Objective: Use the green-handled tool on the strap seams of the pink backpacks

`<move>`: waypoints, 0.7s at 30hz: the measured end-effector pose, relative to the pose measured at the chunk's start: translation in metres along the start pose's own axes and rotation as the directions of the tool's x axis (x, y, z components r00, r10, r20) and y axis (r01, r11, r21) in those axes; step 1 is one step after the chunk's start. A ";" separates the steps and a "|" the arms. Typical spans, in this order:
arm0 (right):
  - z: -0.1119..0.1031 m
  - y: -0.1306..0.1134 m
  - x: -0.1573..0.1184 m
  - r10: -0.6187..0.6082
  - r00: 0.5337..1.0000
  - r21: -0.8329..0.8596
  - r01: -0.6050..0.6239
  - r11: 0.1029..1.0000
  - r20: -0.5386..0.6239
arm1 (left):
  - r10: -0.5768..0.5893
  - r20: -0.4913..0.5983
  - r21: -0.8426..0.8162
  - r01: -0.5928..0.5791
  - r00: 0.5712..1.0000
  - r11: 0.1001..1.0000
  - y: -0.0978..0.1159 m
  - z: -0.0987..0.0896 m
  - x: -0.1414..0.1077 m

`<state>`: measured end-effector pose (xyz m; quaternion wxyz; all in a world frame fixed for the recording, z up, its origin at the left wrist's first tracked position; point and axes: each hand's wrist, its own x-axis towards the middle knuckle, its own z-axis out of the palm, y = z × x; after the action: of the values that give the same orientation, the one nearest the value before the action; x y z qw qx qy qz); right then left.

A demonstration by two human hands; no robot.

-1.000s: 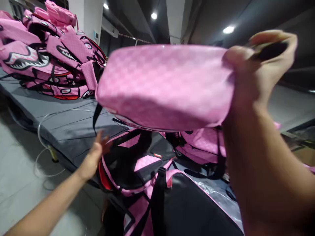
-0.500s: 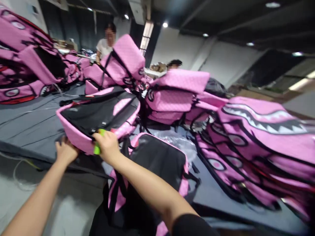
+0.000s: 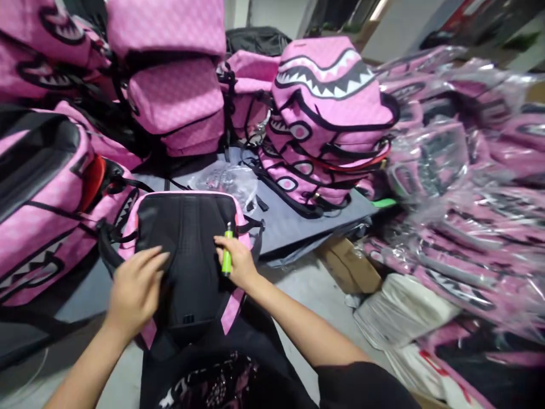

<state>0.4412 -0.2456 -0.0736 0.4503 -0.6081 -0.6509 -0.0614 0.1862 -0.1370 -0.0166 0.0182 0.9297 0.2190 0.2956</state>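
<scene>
A pink backpack with a black padded back panel (image 3: 185, 250) lies back side up at the table edge in front of me. Over its left side hovers my left hand (image 3: 138, 287), fingers stretched out and nothing visible in them; whether they touch the panel I cannot tell. My right hand (image 3: 239, 261) is closed around a bright green tool (image 3: 227, 253) with a short metal tip pointing up, at the panel's right side. Its exact kind is unclear. Another pink backpack (image 3: 46, 227) with a shark-mouth print stands on the left, its black inside partly showing.
Stacked pink shark-face backpacks (image 3: 330, 113) sit on the grey table (image 3: 293, 221). Behind the near bag lies a clear plastic bag (image 3: 230, 179). On the right are many plastic-wrapped backpacks (image 3: 464, 244), a cardboard box (image 3: 349, 264) and a white sack (image 3: 400, 309).
My view has swung right and down. Both hands have left the backpack on the left and moved to the one in front of me. The green tool is still in my right hand.
</scene>
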 end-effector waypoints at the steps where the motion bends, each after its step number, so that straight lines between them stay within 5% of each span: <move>1: -0.002 0.006 -0.012 -0.046 0.998 -0.013 0.046 0.999 0.033 | 0.109 0.055 -0.002 -0.109 0.992 0.994 0.009 0.019 0.024; 4: -0.007 0.011 -0.045 -0.112 0.991 -0.060 0.117 0.991 0.077 | 0.330 0.311 0.009 -0.350 0.891 0.937 0.028 0.069 0.104; 7: -0.014 0.013 -0.075 -0.147 0.986 -0.100 0.154 0.983 0.075 | 0.434 0.478 0.014 -0.501 0.763 0.865 0.036 0.099 0.161; 12: -0.019 0.025 -0.080 -0.271 0.960 -0.095 0.276 0.956 0.063 | 0.479 0.624 0.001 -0.614 0.617 0.789 0.048 0.104 0.188; 14: -0.042 0.033 -0.063 -0.310 0.949 -0.112 0.314 0.943 0.049 | 0.444 0.645 0.028 -0.600 0.621 0.799 0.046 0.091 0.193; 19: -0.147 0.075 -0.019 -0.354 0.934 -0.222 0.337 0.915 -0.043 | 0.133 0.533 0.374 -0.374 0.835 0.849 0.034 0.032 0.199; 21: -0.169 0.096 -0.009 -0.336 0.942 -0.224 0.325 0.919 -0.010 | 0.052 0.509 0.425 -0.303 0.859 0.853 0.040 0.015 0.190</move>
<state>0.6076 -0.3341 -0.0257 0.3793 -0.5337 -0.7224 -0.2223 0.3487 -0.0928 0.0804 -0.1928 0.9635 0.1856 -0.0088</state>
